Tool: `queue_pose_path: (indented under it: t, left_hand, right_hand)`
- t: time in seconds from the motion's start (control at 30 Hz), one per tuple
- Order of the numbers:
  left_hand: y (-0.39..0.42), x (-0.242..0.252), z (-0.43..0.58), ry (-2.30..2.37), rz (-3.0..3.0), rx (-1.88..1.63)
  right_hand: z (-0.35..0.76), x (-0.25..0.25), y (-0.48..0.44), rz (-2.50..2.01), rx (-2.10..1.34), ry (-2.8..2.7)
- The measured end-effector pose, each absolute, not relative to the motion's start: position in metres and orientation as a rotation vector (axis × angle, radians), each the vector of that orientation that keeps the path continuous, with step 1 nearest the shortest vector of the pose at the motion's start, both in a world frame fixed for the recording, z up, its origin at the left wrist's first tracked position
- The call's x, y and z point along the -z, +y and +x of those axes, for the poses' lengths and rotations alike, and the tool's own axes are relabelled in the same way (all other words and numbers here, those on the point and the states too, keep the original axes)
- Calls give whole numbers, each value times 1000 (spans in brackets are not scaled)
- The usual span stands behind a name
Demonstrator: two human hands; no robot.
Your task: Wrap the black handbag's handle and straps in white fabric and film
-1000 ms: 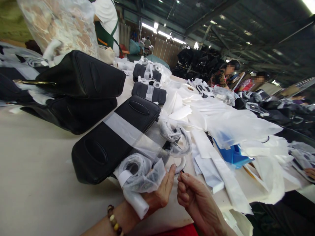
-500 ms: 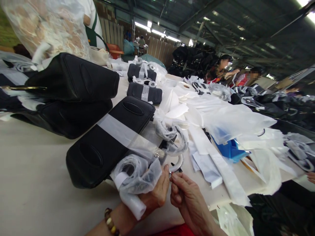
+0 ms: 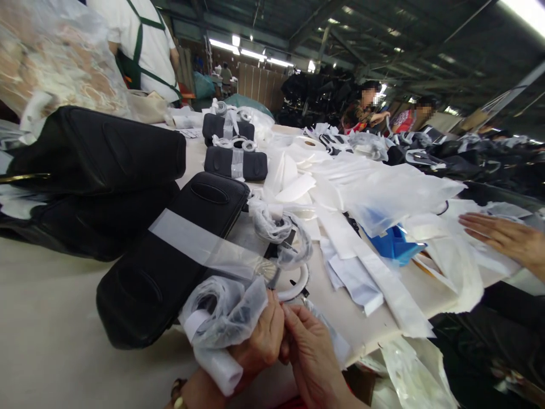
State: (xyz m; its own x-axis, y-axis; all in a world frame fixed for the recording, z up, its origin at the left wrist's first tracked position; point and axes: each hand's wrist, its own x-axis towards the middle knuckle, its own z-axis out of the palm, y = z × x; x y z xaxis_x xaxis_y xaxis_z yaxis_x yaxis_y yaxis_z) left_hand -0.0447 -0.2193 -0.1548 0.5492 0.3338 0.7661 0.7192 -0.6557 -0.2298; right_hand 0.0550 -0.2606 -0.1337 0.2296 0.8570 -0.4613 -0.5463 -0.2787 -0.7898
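Looking from the head view, I see the nearest black bag (image 3: 170,272) lying on the pale table (image 3: 51,318), just ahead of the worker and to the left of the two hands. Its long axis runs aslant: one rounded end points to the lower left, toward the worker, and the other points up and to the right, away across the table. The face turned up carries two oval patches, one near each end, and a pale translucent band (image 3: 187,238) crosses it between them, running down to the right over the bag's edge.

On that right side lie two coiled, plastic-wrapped pieces. The nearer wrapped coil (image 3: 213,309) rests over the left hand (image 3: 255,338), its tube-like end hanging toward the wrist; the farther wrapped coil (image 3: 272,227) lies beyond, close to a white ring (image 3: 304,278).

The right hand (image 3: 310,349) meets the left just below that ring, fingers bent inward and fingertips close together. I cannot tell how tightly either hand pinches, or what, if anything, is between the fingertips.

Farther left, two stacked black bags (image 3: 140,147) lie with their ends toward the right. To the right are white strips (image 3: 395,307) and a blue tray (image 3: 395,244), and at the edge a co-worker's hand (image 3: 502,238) stretches over white sheets.
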Motion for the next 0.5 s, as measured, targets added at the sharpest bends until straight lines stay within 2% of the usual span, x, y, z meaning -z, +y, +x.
queue_pose_path:
  t: [0.2,0.5]
  left_hand:
    - [-217,158,-47,-817,-2304,1002]
    - [-218,149,-52,-796,-2301,872]
  right_hand:
    - [56,140,-261,-1200,-1355,-382]
    - [62,133,-260,-1180,-1360,-429]
